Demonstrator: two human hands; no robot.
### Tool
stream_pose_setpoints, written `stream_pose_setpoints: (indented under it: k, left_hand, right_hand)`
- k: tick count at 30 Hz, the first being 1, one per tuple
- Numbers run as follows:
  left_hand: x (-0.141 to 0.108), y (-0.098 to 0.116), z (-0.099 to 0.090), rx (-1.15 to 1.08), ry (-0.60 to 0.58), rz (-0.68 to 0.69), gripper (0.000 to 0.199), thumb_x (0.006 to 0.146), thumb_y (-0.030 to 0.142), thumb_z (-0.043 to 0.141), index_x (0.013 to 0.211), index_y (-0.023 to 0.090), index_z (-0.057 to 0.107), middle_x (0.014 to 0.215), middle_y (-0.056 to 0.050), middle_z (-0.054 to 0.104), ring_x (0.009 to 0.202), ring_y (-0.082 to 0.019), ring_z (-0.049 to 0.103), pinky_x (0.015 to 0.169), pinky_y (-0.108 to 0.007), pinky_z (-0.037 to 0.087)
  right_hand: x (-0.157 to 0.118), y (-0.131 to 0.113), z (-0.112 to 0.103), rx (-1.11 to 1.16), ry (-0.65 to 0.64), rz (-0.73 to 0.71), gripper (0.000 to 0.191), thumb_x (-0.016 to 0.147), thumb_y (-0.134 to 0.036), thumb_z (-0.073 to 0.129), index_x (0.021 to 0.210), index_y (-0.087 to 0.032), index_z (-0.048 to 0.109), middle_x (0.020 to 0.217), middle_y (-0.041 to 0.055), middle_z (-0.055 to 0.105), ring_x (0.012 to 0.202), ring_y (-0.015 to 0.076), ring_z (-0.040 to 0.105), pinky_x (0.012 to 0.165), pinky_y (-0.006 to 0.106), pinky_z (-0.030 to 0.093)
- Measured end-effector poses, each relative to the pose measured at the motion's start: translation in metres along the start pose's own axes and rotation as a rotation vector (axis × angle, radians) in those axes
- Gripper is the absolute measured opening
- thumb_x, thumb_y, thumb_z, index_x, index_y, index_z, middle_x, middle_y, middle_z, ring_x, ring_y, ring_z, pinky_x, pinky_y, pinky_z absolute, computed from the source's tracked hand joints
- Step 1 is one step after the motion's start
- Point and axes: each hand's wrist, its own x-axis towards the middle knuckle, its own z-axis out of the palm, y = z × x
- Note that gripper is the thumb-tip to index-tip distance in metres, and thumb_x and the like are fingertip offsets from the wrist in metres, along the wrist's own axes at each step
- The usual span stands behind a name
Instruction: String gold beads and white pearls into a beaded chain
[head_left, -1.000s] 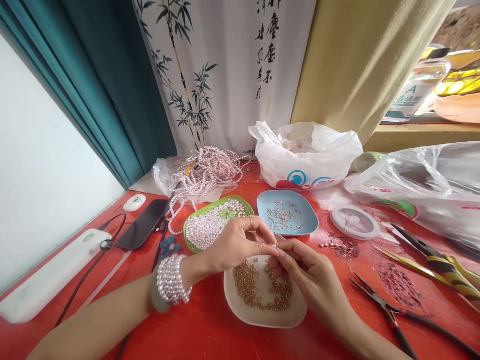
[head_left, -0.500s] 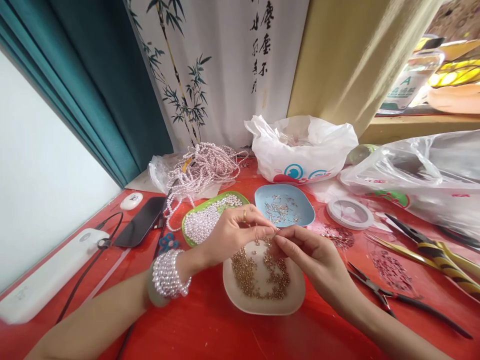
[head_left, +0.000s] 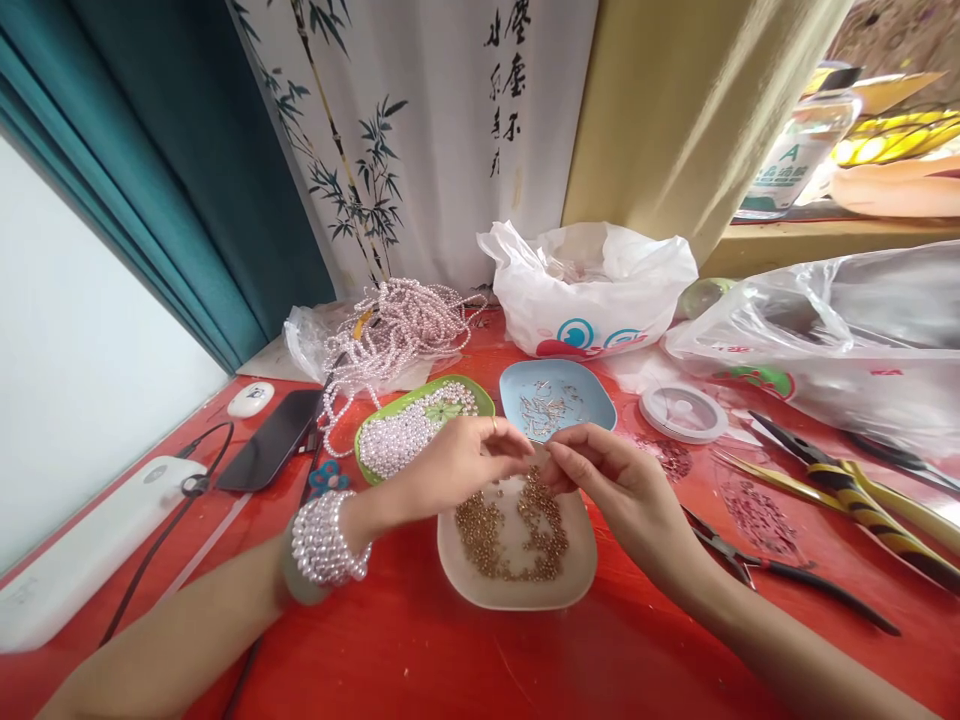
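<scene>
Far to the left of the white dish [head_left: 517, 596], a white power bank [head_left: 82, 560] lies on the red table [head_left: 360, 660], then a dark phone [head_left: 270, 442]. Nearer the dish is a blue flower [head_left: 328, 478], with a pearl bracelet [head_left: 328, 540] on the left wrist. Beyond the dish to the left are heaped pink bead strings [head_left: 405, 325] and a green tray [head_left: 486, 397] of pearly beads [head_left: 394, 445]. The left hand [head_left: 461, 465] is above the dish's far left edge, thumb and fingers nearly together; whether they grip anything is too small to tell. The dish itself holds gold beads [head_left: 480, 530], below both hands. Behind it sits a blue tray [head_left: 606, 405] of metal pins [head_left: 544, 415], then a white bag [head_left: 592, 310]. The right hand [head_left: 611, 470] is over its far right edge, thumb and forefinger drawn close; what lies between them cannot be made out. Right of the dish come a round clear container [head_left: 684, 414], dark-handled pliers [head_left: 817, 580] and yellow-and-black pliers [head_left: 862, 505].
</scene>
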Motion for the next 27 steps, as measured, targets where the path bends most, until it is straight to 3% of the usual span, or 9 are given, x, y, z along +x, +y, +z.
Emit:
stream_pose_setpoints:
  k: [6, 13, 18, 22, 27]
  left_hand:
    - [-0.0029, -0.0063, 0.0003, 0.460, -0.204, 0.195, 0.017, 0.071, 0.006, 0.053, 0.074, 0.016, 0.066, 0.080, -0.004, 0.067, 0.076, -0.018, 0.060, 0.071, -0.030, 0.044]
    - [-0.0016, -0.0106, 0.0011, 0.493, -0.249, 0.230, 0.010, 0.073, 0.014, 0.057, 0.076, 0.017, 0.066, 0.083, -0.004, 0.065, 0.078, -0.018, 0.059, 0.069, -0.028, 0.043]
    - [-0.0030, -0.0106, 0.0020, 0.533, -0.213, 0.188, 0.008, 0.075, 0.018, 0.056, 0.074, 0.017, 0.064, 0.083, -0.005, 0.064, 0.082, -0.019, 0.056, 0.074, -0.030, 0.041]
    - [-0.0006, -0.0086, 0.0038, 0.307, -0.138, 0.045, 0.009, 0.078, 0.020, 0.053, 0.077, 0.017, 0.061, 0.082, -0.004, 0.063, 0.078, -0.017, 0.056, 0.072, -0.030, 0.041]
    - [0.0063, -0.0048, 0.0013, -0.254, -0.063, -0.211, 0.013, 0.075, 0.026, 0.058, 0.078, 0.013, 0.058, 0.074, -0.001, 0.058, 0.056, -0.008, 0.049, 0.053, -0.022, 0.040]
  right_hand:
    - [-0.0018, 0.0046, 0.0037, 0.039, -0.015, 0.043, 0.016, 0.083, -0.031, 0.048, 0.077, -0.018, 0.054, 0.062, -0.0006, 0.059, 0.060, 0.0116, 0.057, 0.058, 0.024, 0.047]
    - [-0.0016, 0.0080, 0.0034, 0.044, -0.039, 0.064, 0.016, 0.084, -0.031, 0.047, 0.077, -0.018, 0.053, 0.062, -0.0002, 0.058, 0.059, 0.0119, 0.057, 0.056, 0.024, 0.047]
    - [0.0013, 0.0102, 0.0031, 0.050, -0.040, 0.059, 0.015, 0.083, -0.030, 0.047, 0.077, -0.018, 0.054, 0.061, -0.0007, 0.059, 0.058, 0.0118, 0.057, 0.056, 0.024, 0.047]
    - [0.0000, 0.0093, 0.0032, 0.041, -0.021, 0.054, 0.016, 0.082, -0.030, 0.047, 0.073, -0.018, 0.054, 0.061, 0.0003, 0.060, 0.058, 0.0122, 0.057, 0.056, 0.024, 0.047]
    - [-0.0064, 0.0066, 0.0035, -0.012, -0.023, 0.067, 0.018, 0.080, -0.027, 0.046, 0.065, -0.018, 0.052, 0.056, 0.0009, 0.060, 0.052, 0.0122, 0.055, 0.051, 0.025, 0.046]
